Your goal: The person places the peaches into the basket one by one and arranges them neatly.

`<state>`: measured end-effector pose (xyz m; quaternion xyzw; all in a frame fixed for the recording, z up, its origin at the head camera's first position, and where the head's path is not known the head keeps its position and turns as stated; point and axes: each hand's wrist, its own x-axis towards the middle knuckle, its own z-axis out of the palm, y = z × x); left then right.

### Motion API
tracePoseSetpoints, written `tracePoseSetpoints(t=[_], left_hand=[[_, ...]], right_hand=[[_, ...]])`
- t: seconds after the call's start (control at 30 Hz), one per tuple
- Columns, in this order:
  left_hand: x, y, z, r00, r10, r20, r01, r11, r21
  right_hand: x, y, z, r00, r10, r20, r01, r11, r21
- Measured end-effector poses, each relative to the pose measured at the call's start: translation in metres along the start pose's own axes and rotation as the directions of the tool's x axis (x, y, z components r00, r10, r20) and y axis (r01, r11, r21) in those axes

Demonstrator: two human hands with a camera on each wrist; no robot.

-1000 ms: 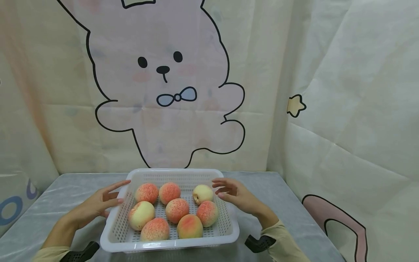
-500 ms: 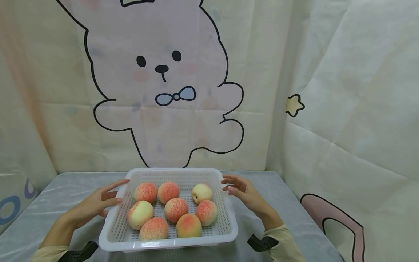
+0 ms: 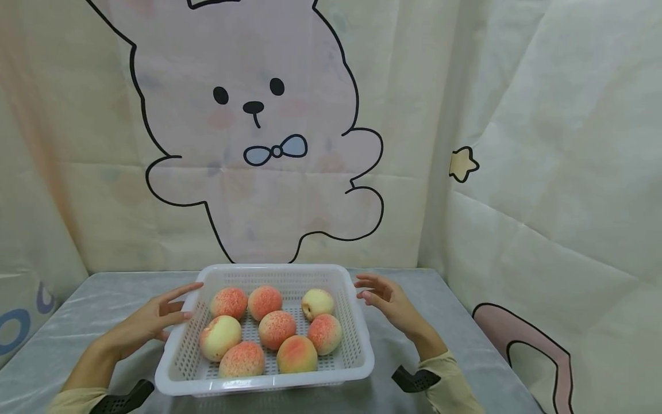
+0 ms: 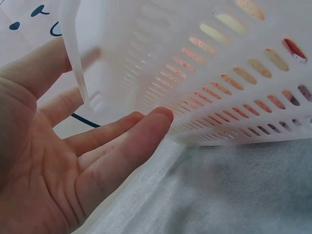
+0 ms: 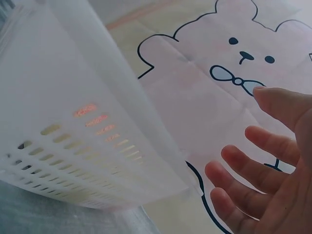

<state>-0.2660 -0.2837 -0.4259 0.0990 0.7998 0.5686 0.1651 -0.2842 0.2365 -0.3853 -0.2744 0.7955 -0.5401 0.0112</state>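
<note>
A white plastic basket (image 3: 269,384) with slotted walls stands on the grey cloth and holds several peaches. Most are reddish and speckled, like the middle peach (image 3: 277,329); a paler peach (image 3: 317,304) lies at the back right. My left hand (image 3: 147,325) is at the basket's left side, index finger and thumb at the rim. In the left wrist view, the lower fingers of the left hand (image 4: 53,161) reach along the slotted wall without curling round it. Beyond the right rim, my right hand (image 3: 390,305) hovers apart, fingers loosely bent and holding nothing.
Grey cloth (image 3: 424,333) covers the table around the basket. Behind it hangs a pale curtain (image 3: 403,86) printed with a cartoon bear, and another curtain (image 3: 543,172) borders the right side. Black wrist mounts (image 3: 414,379) sit at both sleeves.
My right hand has moved right, from over the basket's right rim to a spot outside it. My left hand stays at the left rim; basket and peaches keep their arrangement.
</note>
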Motion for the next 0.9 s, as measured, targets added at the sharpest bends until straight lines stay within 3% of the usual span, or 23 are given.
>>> tracePoseSetpoints(t=[0.27,0.4,0.57,0.67,0.77,0.9], left_hand=[[-0.003,0.006,-0.001,1.000,-0.003,-0.017,0.005,0.998,0.065],[-0.005,0.008,-0.002,0.999,0.032,-0.025,-0.029,0.992,0.124],[-0.007,0.007,-0.004,0.990,0.107,-0.097,-0.089,0.982,0.166],[-0.008,0.007,-0.004,0.969,0.185,-0.166,-0.153,0.969,0.192],[-0.009,0.008,-0.004,0.935,0.271,-0.228,-0.210,0.943,0.258],[-0.009,0.012,-0.002,0.888,0.338,-0.311,-0.191,0.888,0.419]], right_hand=[[-0.002,0.000,-0.005,0.998,0.021,-0.057,-0.023,0.999,-0.046],[-0.005,0.003,-0.006,0.995,0.021,-0.095,-0.029,0.996,-0.090],[-0.005,0.009,-0.005,0.992,-0.002,-0.125,-0.019,0.987,-0.162],[-0.005,0.010,-0.005,0.990,-0.008,-0.143,-0.022,0.978,-0.207],[-0.005,0.011,-0.005,0.985,-0.006,-0.173,-0.042,0.961,-0.275],[-0.005,0.013,-0.006,0.976,-0.003,-0.216,-0.079,0.926,-0.369]])
